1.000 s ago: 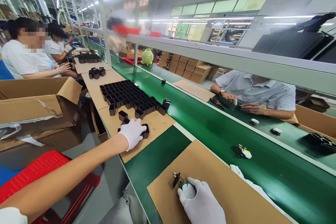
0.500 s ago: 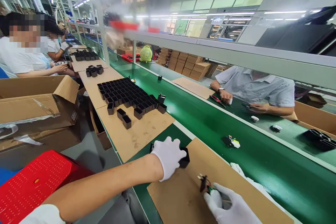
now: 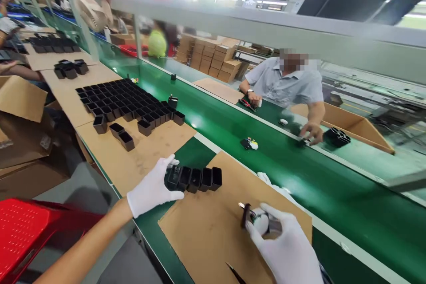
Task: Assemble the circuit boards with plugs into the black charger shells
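My left hand [image 3: 151,191], in a white glove, has thumb and fingers around the end black plastic case [image 3: 173,176] of a short row. The other open-topped cases [image 3: 206,178] of that row stand side by side on the cardboard sheet [image 3: 213,230]. In my gloved right hand [image 3: 286,239] is a plug assembly [image 3: 246,215]: a dark end plate with metal prongs, and whitish and greenish parts behind it. My right fingers hide much of its body. A dark pointed tool [image 3: 235,273] lies near the bottom edge.
Many black cases [image 3: 123,100] stand in a block on cardboard further left. Across the green conveyor belt [image 3: 213,131] sits another person [image 3: 286,84], one hand on a small part. A small electronic assembly [image 3: 249,143] rests on the belt. A red stool [image 3: 29,230] is at lower left.
My view has turned right. My left hand has gone from above the row of cases to its left end, uncovering the row. The plug assembly stays in my right hand; the opposite person's arm has reached sideways.
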The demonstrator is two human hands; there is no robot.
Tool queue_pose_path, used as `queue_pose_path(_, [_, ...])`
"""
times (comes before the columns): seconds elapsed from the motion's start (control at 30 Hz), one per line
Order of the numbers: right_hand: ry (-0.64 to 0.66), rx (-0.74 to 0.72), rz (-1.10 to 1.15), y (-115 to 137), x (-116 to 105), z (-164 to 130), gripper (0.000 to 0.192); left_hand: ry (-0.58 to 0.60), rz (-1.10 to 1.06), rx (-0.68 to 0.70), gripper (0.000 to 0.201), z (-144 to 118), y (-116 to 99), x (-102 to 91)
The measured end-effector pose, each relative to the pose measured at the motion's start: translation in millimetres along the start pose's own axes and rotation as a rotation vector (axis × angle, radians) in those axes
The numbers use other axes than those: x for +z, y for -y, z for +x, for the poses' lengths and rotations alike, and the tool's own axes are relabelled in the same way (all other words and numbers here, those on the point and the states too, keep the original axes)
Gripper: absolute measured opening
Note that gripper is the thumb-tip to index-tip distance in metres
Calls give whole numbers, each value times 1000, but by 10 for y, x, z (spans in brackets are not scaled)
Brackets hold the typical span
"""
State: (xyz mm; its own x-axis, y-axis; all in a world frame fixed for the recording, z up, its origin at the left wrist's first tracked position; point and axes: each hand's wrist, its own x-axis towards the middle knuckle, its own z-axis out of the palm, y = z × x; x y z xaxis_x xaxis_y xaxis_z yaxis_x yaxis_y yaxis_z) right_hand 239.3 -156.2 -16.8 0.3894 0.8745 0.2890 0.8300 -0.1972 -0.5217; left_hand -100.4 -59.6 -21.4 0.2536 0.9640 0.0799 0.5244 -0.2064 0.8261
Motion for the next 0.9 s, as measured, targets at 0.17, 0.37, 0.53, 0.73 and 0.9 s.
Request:
queue_pose_path(0.17, [-98, -256, -229, 89, 59, -154, 38, 52, -34, -12, 60, 101, 195, 92])
queue_pose_path(0.37, [-165, -91, -79, 116, -204, -224, 40, -335, -38, -174, 55, -239, 21, -115])
queue_pose_path(0.53, [56, 257, 43, 114, -34, 23, 64, -210, -6, 226, 56, -509, -381, 44])
queue_pose_path(0.73, [180, 371, 419, 52, -99, 90, 57, 545, 7, 479, 59, -211, -1006, 568])
queue_pose_path(0.9, [227, 347, 722, 48, -241, -18, 73, 643, -379, 292, 60, 40, -1204, 1011])
